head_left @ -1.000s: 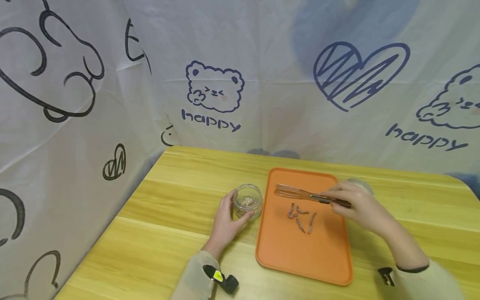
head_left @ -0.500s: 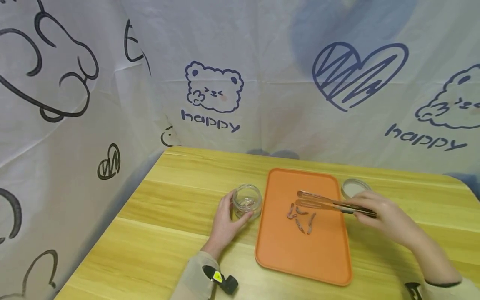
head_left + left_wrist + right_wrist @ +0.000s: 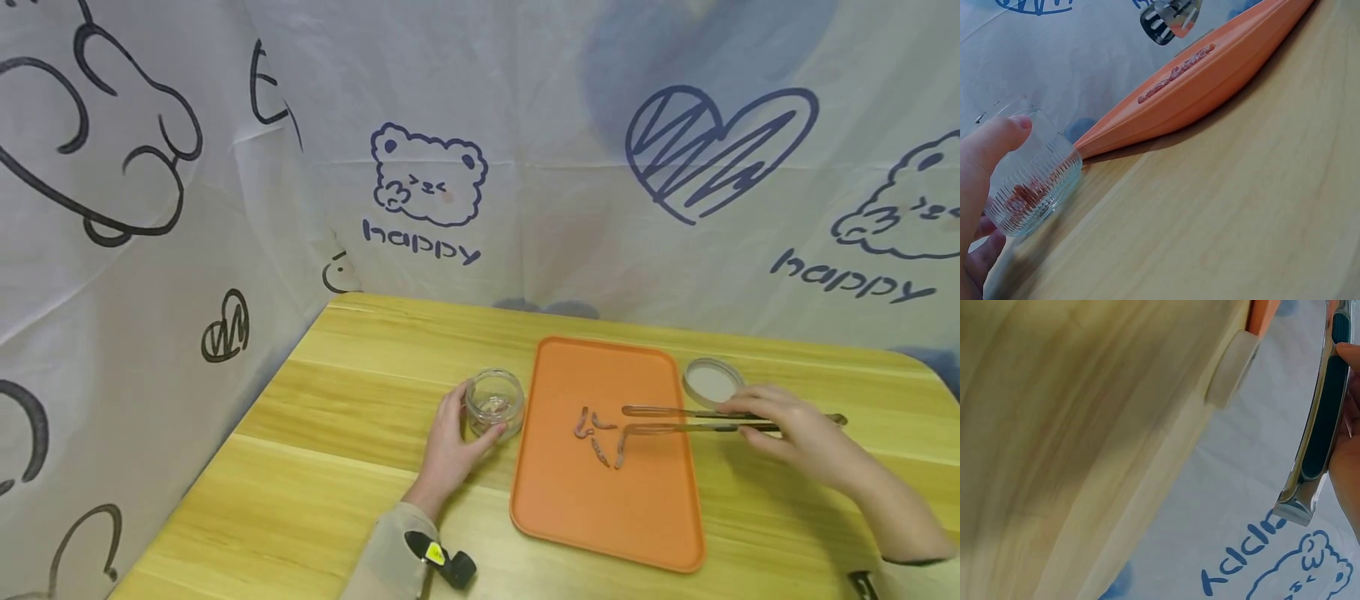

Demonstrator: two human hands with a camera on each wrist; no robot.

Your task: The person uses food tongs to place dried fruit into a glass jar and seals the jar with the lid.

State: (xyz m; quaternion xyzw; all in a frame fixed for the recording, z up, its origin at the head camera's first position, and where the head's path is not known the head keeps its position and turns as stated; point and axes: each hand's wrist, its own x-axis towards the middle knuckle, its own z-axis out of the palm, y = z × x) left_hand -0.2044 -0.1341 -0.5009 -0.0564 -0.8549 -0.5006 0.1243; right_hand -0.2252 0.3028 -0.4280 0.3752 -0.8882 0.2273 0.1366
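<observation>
My left hand (image 3: 448, 450) grips a small clear glass jar (image 3: 495, 408) standing left of the orange tray (image 3: 615, 521). Ribbed sides and reddish pieces (image 3: 1025, 197) inside it show in the left wrist view. On the tray lie several thin, reddish-brown, worm-like strips (image 3: 622, 448). With my right hand (image 3: 806, 433) I hold metal tongs (image 3: 671, 412) with dark grips, their arms spread apart and pointing left over the tray. The lower tip overlaps the top of the rightmost strip in the head view. Slotted tong ends (image 3: 1159, 26) hang above the tray in the left wrist view.
A round lid (image 3: 712, 382) lies just off the tray's upper right edge, close to my right hand. The wooden table (image 3: 315, 450) ends at the back against a white printed cloth (image 3: 525, 208), with more cloth on the left.
My right hand has moved right and toward me with the tongs, which swing level and show their arms further apart. The lid has come into full view. My left hand and the jar stay put.
</observation>
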